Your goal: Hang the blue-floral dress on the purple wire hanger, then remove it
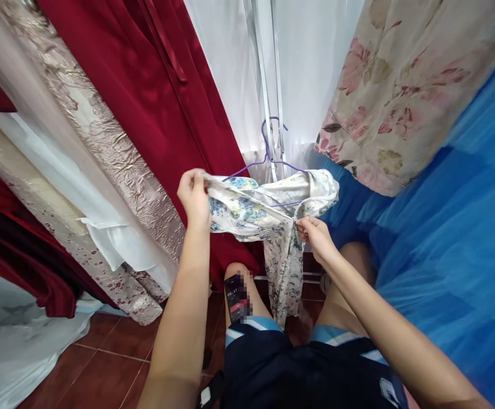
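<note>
A phone (234, 298) is borne on a thigh (259, 304) at six o'clock. Centrally, a floral garment (268, 226) is pinched in both grips: right hand (315, 236) at four o'clock, left hand (195, 196) at nine. At twelve, a purple hanger (267, 157) is seen.

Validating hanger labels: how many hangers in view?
1: the purple hanger, partly inside the floral garment held by the left hand and right hand. More may be hidden among the hanging clothes.

Purple hanger (267, 159), a floral garment (275, 230) on it, above a reddish tiled floor (111, 372)
</note>
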A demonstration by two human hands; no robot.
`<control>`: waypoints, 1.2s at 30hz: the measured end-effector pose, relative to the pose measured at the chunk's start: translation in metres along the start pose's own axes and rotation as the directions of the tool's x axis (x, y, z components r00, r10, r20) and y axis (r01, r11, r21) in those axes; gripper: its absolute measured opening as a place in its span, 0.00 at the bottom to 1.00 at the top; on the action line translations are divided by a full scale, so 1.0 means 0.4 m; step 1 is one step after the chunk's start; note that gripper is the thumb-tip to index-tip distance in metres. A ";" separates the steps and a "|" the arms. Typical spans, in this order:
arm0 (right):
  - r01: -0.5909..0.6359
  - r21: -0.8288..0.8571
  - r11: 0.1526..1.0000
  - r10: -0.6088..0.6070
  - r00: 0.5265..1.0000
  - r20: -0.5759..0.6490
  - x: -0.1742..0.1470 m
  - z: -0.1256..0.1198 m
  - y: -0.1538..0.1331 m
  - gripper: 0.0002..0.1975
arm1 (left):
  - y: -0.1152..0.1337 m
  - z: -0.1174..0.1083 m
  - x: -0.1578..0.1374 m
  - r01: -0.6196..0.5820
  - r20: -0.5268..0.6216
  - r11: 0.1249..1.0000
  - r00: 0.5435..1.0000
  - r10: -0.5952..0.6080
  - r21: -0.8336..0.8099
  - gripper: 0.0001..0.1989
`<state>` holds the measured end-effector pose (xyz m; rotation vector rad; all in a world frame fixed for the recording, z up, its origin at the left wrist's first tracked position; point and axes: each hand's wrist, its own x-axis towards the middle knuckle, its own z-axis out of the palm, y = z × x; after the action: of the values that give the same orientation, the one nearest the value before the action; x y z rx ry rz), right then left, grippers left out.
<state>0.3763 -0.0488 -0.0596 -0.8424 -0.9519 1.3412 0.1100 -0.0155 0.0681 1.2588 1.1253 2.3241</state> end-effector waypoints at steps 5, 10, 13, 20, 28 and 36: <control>0.072 -0.116 0.991 -0.067 0.997 0.042 -0.022 0.001 0.047 0.12 | -0.126 -0.079 -0.028 0.572 -0.211 0.775 0.750 -0.627 -0.268 0.10; 0.010 -0.139 0.990 -0.017 0.999 -0.045 -0.031 -0.057 0.092 0.13 | -0.181 -0.061 -0.173 0.771 0.058 0.602 0.624 -0.779 -0.208 0.08; -0.028 -0.185 0.982 0.013 0.997 -0.080 -0.047 -0.109 0.121 0.13 | -0.159 -0.030 -0.272 0.812 0.279 0.561 0.583 -0.763 -0.161 0.04; -0.088 -0.393 0.915 0.146 0.982 0.119 -0.082 -0.148 0.154 0.16 | -0.008 0.067 -0.400 0.266 0.728 0.948 0.614 -0.305 0.173 0.12; -0.202 -0.149 0.968 0.251 0.805 0.537 -0.151 -0.094 -0.011 0.29 | 0.041 0.134 -0.409 0.063 0.764 0.979 0.617 -0.189 0.191 0.14; -0.059 -0.163 0.985 0.110 0.939 0.326 -0.164 -0.085 -0.139 0.13 | -0.043 0.044 -0.513 0.690 0.885 0.711 0.241 -0.398 0.132 0.23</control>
<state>0.4304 -0.1165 -0.0273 -0.7901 -1.3078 1.5319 0.2424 -0.1084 -0.0604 1.3347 0.6132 0.9337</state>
